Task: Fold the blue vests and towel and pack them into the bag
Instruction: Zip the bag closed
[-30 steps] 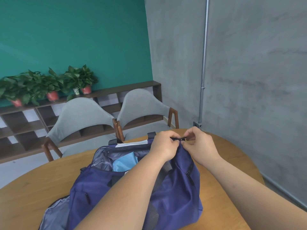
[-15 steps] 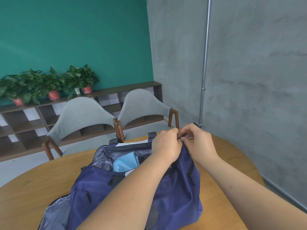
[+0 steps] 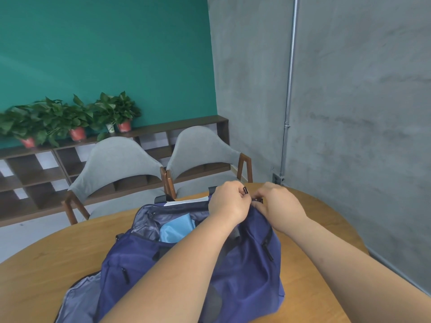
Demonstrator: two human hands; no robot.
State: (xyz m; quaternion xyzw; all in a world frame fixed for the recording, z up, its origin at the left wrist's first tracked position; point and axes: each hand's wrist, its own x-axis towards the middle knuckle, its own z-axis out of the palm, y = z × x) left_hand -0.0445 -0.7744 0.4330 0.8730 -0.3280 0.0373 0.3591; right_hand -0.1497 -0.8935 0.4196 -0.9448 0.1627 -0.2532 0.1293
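**At the bag's far end, two hands on the zip**

On the round wooden table (image 3: 58, 259) a navy bag (image 3: 245, 264) lay with its mouth gaping. Light blue cloth (image 3: 177, 227) showed inside, toward the nine o'clock side of the opening. Whether that was a vest or the towel I could not tell.

At the bag's one o'clock corner both hands met. The left hand (image 3: 229, 203) had its fingers curled and pinched a small black zipper pull (image 3: 244, 190), which stood up above the knuckles. The right hand (image 3: 277, 206), touching it, had its fingers curled down into the bag's cloth at the end of the zip. Exactly what they gripped there was hidden.

To my eye the packing was done and closing the bag was the step in hand. To do it well, the right hand would need to hold that end taut as an anchor. The left would then draw the pull along the track toward seven o'clock, low and in line with the teeth. The grey lining (image 3: 144, 220) and the blue cloth sat close to the opening and looked liable to snag. They would want tucking down ahead of the slider.
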